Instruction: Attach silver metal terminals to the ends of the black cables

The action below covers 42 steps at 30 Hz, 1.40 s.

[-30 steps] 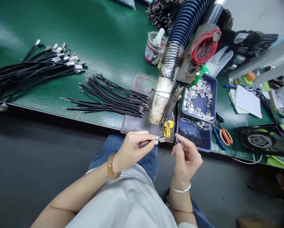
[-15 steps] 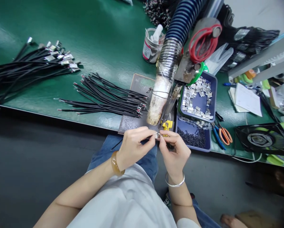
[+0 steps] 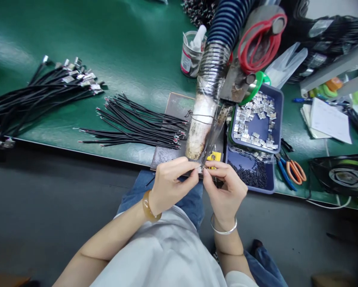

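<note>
My left hand (image 3: 175,181) is closed in a pinch, with thumb and forefinger on a small silvery metal connector (image 3: 200,170). A stretch of black cable (image 3: 150,181) shows behind that hand; where it runs under the fingers is hidden. My right hand (image 3: 226,189) pinches from the other side, its fingertips meeting the left ones at the connector. What lies between the right fingertips is too small to make out. Just beyond the hands are a yellow block (image 3: 214,158) and the scorched end of a pale tube (image 3: 194,148) on a ribbed hose (image 3: 229,30).
Cut black cables (image 3: 137,123) lie left of the hose, partly on a grey plate (image 3: 161,156). Cables with metal ends (image 3: 68,79) are farther left. At right are a tray of metal connectors (image 3: 277,119), a tray of black pieces (image 3: 270,175), orange-and-blue pliers (image 3: 295,169) and a fan (image 3: 343,176).
The view has shifted slightly, so the bench things at right appear farther right. Both hands still pinch at the same small connector, with the right fingers moved a little.
</note>
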{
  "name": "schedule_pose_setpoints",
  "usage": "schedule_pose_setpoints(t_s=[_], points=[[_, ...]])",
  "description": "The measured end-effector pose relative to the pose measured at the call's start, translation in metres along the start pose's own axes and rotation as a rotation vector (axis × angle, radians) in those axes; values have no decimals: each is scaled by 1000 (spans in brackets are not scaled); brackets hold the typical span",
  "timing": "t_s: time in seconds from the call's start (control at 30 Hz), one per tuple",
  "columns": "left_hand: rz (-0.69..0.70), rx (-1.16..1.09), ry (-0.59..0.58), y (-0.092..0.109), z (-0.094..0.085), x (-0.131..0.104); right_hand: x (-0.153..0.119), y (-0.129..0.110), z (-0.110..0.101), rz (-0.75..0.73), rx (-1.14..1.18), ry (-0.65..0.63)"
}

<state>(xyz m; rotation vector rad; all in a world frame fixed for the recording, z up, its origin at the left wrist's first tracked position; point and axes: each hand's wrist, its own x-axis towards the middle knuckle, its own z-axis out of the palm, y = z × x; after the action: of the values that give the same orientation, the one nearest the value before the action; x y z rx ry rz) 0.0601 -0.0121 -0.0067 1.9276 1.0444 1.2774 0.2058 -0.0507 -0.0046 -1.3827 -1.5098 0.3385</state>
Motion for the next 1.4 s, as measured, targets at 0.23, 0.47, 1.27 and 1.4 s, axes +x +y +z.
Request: schedule_pose_setpoints(t_s=[0.23, 0.47, 1.27, 1.4], points=[[-90, -50, -55, 1, -1, -1, -5, 1, -7, 7, 17, -85], [-126, -59, -92, 1, 1, -5, -10, 0, -8, -20, -34, -96], [811, 411, -1093, 42, 30, -81, -9, -26, -36, -18, 116, -585], [737, 14, -571, 44, -10, -46, -4, -26, -57, -14, 57, -376]])
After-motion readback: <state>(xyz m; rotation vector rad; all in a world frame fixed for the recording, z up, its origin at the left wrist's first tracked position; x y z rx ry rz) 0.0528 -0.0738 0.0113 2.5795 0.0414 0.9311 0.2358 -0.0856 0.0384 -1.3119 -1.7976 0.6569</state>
